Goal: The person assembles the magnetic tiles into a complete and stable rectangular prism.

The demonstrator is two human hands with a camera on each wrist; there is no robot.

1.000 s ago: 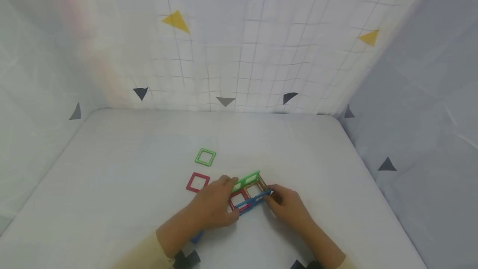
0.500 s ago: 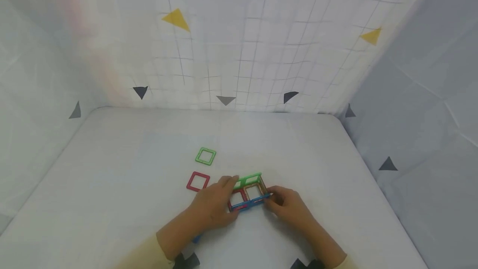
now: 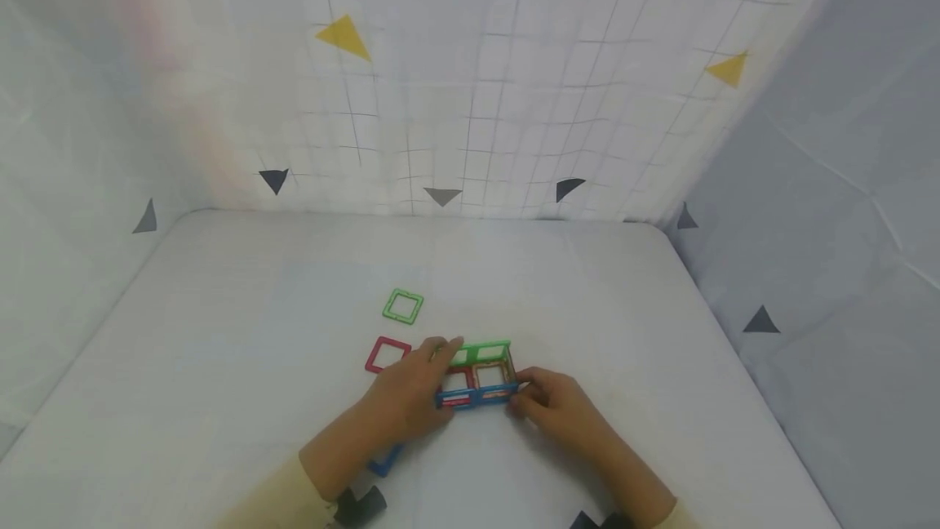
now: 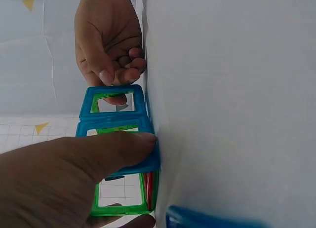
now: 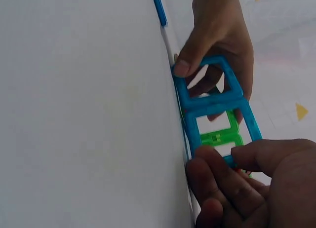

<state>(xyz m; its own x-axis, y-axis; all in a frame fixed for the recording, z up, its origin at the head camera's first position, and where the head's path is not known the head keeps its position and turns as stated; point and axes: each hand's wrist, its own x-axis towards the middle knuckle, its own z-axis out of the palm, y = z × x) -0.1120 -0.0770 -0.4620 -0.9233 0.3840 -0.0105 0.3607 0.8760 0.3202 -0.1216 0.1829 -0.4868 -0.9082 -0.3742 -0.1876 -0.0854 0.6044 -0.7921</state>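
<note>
A small open-topped box of magnetic frame tiles stands on the white table between both hands. Its near side is two blue tiles [image 3: 475, 397], its far side two green tiles [image 3: 472, 356], with red and orange tiles low between them. My left hand [image 3: 411, 390] grips the left end, the thumb [image 4: 123, 149] across a blue tile's face and the fingers reaching behind. My right hand [image 3: 554, 406] pinches the right end near the blue corner, thumb [image 5: 252, 156] and fingertips at the tile's edge. The left hand hides the box's left end.
Loose tiles lie flat left of the box: a green square [image 3: 396, 320], a red square [image 3: 372, 356] partly behind the left hand, and a blue tile [image 3: 380, 468] under the left forearm. A marked white sheet wall [image 3: 441, 104] rises behind the table.
Both hands have turned the box clockwise, so its blue side now runs nearly level across the head view. The box and hands have shifted slightly left, and more of the loose blue tile shows.
</note>
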